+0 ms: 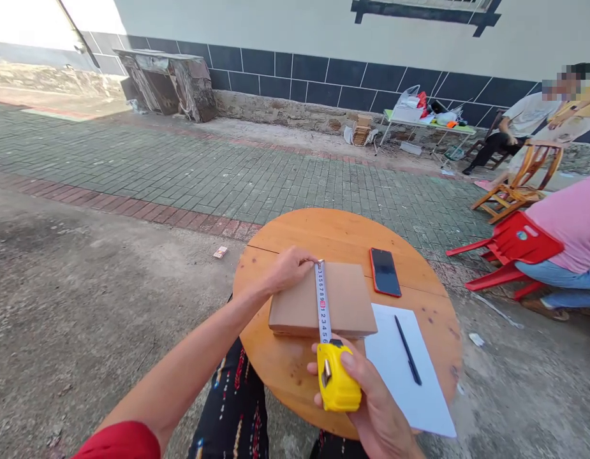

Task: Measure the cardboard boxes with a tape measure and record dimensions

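While the yellow tape measure (340, 386) sits just off the near edge of a closed brown cardboard box (349, 296), its numbered strip (322, 296) runs out across the top of the box to the far edge. The right hand (378, 398) is curled around the yellow case, with the thumb along its upper side. The left hand (292, 269) has its fingers bent and drawn together, holding the tip of the strip at the far edge of the box.

The box lies flat on a round wooden table (304, 229). Beside it on the right, a sheet of white paper (388, 357) reaches past the rim of the table, and a black pen (408, 350) rests slantwise on the paper. Beyond the paper, a phone (385, 273) with a red edge lies with its dark screen up.

Below the table show dark patterned trousers (232, 408). Off to the right, a person in a pink top (569, 220) sits on a red plastic chair (517, 242), near a wooden chair (524, 175). Farther back, a folding table (393, 118) loaded with bags stands by the wall (275, 25).
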